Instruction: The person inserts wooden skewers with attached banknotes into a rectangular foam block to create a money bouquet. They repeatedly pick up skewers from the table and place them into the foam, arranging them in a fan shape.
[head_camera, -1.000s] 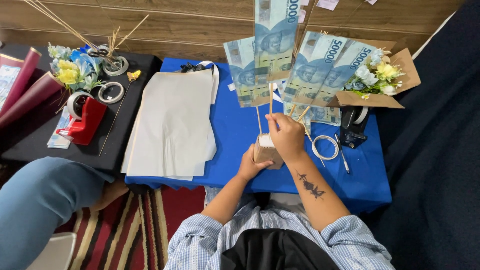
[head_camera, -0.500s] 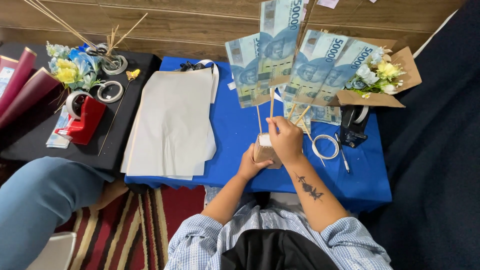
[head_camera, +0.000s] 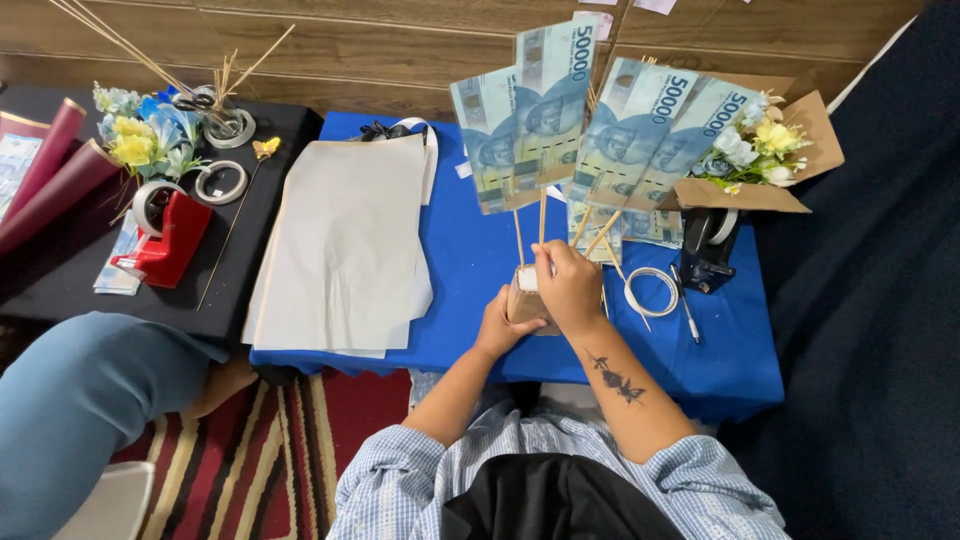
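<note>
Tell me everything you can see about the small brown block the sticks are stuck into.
The small brown block looks like a cardboard-wrapped base with a pale top, standing near the front edge of the blue table. The left hand grips its side; the right hand covers its top, fingers on the thin wooden sticks that rise from it and carry blue banknotes. Most of it is hidden.

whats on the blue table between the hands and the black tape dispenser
In the head view, a white tape ring and a pen lie between the hands and the black tape dispenser.
</note>
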